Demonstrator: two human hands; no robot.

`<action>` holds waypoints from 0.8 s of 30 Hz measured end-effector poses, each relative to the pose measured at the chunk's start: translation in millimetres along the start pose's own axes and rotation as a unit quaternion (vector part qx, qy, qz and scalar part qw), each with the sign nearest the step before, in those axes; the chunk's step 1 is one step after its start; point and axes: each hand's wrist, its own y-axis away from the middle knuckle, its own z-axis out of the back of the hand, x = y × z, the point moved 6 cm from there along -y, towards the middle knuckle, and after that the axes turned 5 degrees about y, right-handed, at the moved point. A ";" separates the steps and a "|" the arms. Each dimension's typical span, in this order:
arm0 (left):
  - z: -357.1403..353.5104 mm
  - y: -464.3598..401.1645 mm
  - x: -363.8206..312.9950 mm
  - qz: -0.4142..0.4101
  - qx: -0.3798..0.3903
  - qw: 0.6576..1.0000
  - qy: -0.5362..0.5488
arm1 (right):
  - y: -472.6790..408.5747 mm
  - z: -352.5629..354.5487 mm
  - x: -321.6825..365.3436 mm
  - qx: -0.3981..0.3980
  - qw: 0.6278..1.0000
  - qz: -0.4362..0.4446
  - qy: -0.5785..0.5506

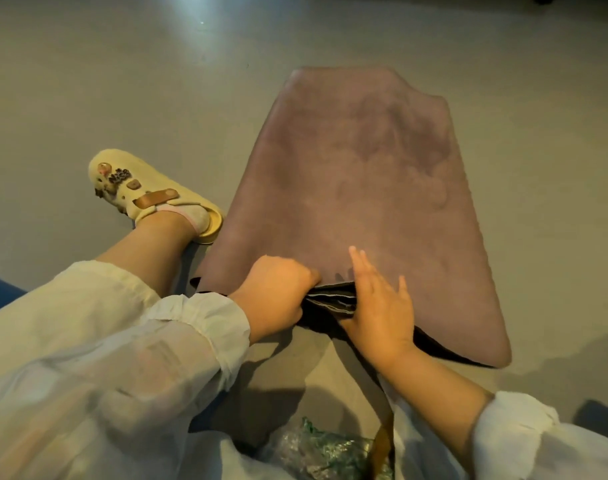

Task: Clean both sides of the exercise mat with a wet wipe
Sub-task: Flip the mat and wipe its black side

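Mauve exercise mat [358,188] flat on grey floor [122,81], left hand [278,289] gripping near edge

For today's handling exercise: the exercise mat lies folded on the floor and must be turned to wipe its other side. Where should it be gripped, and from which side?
Grip the exercise mat at its near edge, coming from the person's side. There the dark layers are lifted off the floor, where the left hand pinches them and the right hand rests flat. The far edge lies flush, so it probably offers less purchase.
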 end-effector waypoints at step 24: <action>167.4 6.7 -21.0 0.059 -0.234 0.954 -0.179 | -38.7 185.4 -37.4 -0.183 0.978 0.093 0.044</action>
